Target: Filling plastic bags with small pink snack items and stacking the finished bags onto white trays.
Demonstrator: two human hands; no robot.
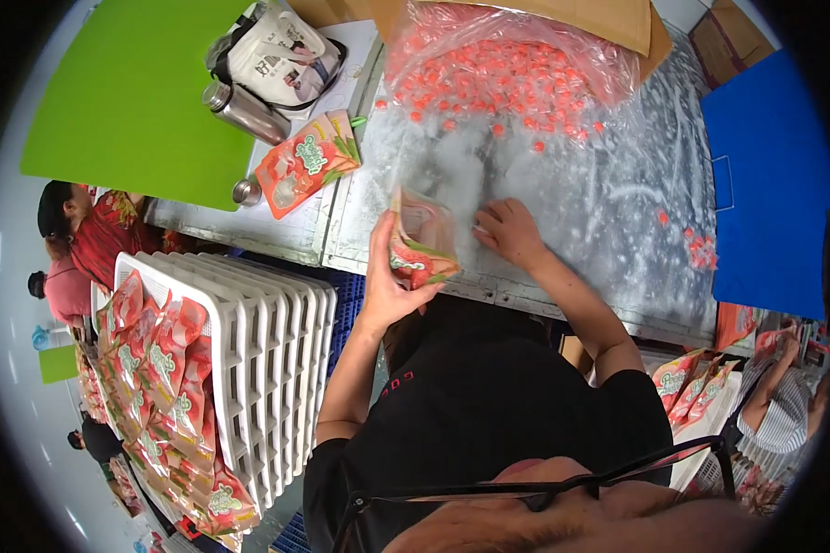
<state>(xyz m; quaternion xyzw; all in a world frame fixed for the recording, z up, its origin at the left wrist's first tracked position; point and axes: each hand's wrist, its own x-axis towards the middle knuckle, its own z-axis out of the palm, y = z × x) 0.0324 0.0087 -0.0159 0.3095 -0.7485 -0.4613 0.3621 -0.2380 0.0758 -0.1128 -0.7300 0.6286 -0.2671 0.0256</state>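
My left hand [392, 276] is closed round a red and beige printed pouch [422, 241]. The pouch stands tilted with its mouth spread, so part of its pale inside shows. To its right, my right hand [512, 232] is low over the grey metal tabletop [609, 230], fingers apart and slightly bent. Nothing can be seen in the right hand. Beyond both hands, many small red pieces [498, 83], apparently in clear wrappers, spill from a clear plastic bag [618, 69] in a cardboard box [563, 20].
Flat stacked pouches [309, 161], a steel flask [246, 112], its cap [246, 192] and a white bag [281, 60] lie at left. Stacked white crates [267, 369] hold filled pouches [161, 369]. Green [138, 92] and blue [770, 184] panels flank the table. Other people work nearby.
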